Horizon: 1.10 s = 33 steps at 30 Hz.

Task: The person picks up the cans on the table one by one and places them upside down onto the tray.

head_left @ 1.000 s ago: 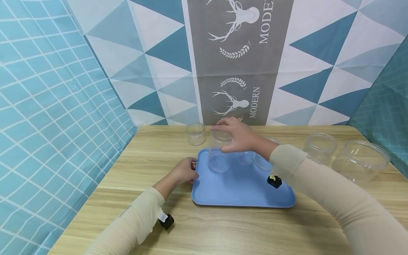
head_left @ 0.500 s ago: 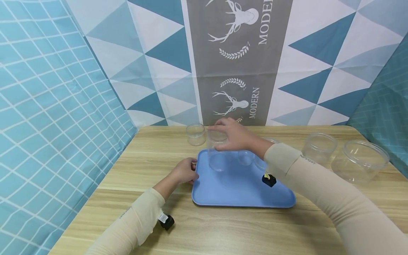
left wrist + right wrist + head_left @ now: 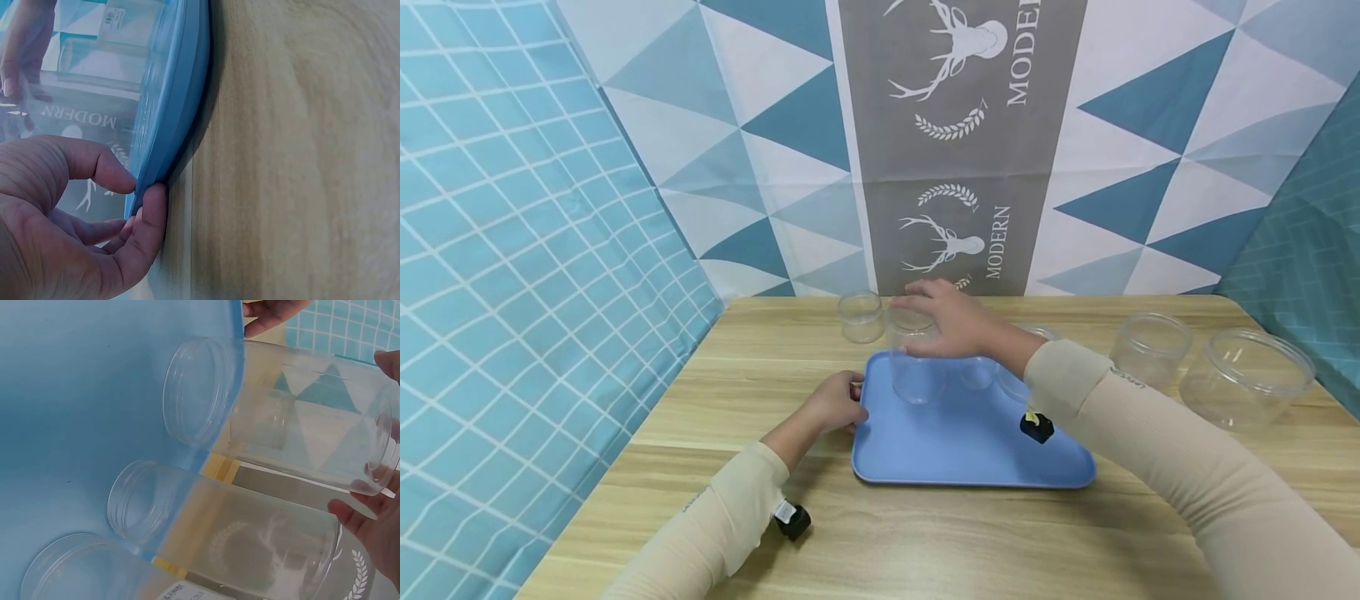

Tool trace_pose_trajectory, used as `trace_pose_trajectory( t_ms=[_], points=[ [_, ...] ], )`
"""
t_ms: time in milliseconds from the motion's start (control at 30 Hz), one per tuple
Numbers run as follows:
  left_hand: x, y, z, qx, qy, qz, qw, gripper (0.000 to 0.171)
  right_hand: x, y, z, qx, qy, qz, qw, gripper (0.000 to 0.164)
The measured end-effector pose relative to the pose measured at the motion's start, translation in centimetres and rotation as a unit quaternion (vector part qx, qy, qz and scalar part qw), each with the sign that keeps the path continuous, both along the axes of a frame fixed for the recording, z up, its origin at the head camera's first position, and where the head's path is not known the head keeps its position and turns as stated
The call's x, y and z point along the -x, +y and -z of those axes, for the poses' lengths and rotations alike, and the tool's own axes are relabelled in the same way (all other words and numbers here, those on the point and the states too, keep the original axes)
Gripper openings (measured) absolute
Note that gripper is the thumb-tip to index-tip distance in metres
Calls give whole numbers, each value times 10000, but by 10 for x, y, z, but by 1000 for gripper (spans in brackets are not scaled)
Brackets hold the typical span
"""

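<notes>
My left hand (image 3: pixel 835 402) pinches the left edge of a blue tray (image 3: pixel 958 450), with the thumb on top and fingers beneath, as the left wrist view shows. A tall clear plastic jar (image 3: pixel 917 382) stands upright at the tray's back left. Around its top end my right hand (image 3: pixel 949 321) curls its thumb and fingers, gripping from above. Two more clear jars stand on the tray to the right: a narrower jar (image 3: pixel 250 531) and a wider jar (image 3: pixel 81 569) with a white label. In the head view, the right forearm partly hides both.
A short clear jar (image 3: pixel 861 318) sits on the wooden table (image 3: pixel 925 542) behind the tray's left corner. To the right of the tray stand two more clear jars, a medium jar (image 3: pixel 1150 346) and a wide jar (image 3: pixel 1247 383). A patterned curtain (image 3: pixel 790 150) closes off the back.
My right hand and the tall jar have shifted slightly left since a second ago, and hardly move in the last half second. The left hand and tray stay put.
</notes>
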<state>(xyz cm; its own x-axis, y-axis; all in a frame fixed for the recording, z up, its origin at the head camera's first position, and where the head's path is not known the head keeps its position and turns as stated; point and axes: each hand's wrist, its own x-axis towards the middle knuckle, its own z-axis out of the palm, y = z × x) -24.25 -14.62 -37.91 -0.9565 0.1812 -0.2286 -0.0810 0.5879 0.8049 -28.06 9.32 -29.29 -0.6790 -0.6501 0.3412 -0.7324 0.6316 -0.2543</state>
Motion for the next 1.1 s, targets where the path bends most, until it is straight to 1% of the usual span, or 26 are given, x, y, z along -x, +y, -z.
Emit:
trace_pose_trajectory(
  t_ms=[200, 300, 433, 600, 800, 900, 967, 1100],
  points=[
    [0, 0, -2, 0, -25, 14, 10000, 75, -2, 5, 0, 484, 351, -50, 9982, 67],
    [0, 0, -2, 7, -24, 26, 10000, 75, -5, 8, 0, 766, 508, -28, 9958, 62],
    [0, 0, -3, 52, 0, 54, 10000, 74, -11, 13, 1, 1087, 597, -64, 9923, 51],
    [-2, 0, -3, 98, 18, 69, 9999, 74, -22, 20, 3, 1260, 719, -180, 9893, 43],
    [-4, 0, -5, 324, 236, 120, 9991, 65, -36, 30, 5, 1347, 1225, -319, 9828, 42],
    [-4, 0, -5, 315, 350, 124, 9988, 62, -41, 36, 7, 1417, 1507, -342, 9778, 42],
    [-4, -1, -6, 301, 427, 125, 9986, 60, -44, 41, 9, 1488, 1624, -329, 9749, 42],
    [-3, -2, -8, 522, 737, 154, 9958, 53, -49, 50, 14, 1603, 1713, -251, 9718, 39]
  ],
)
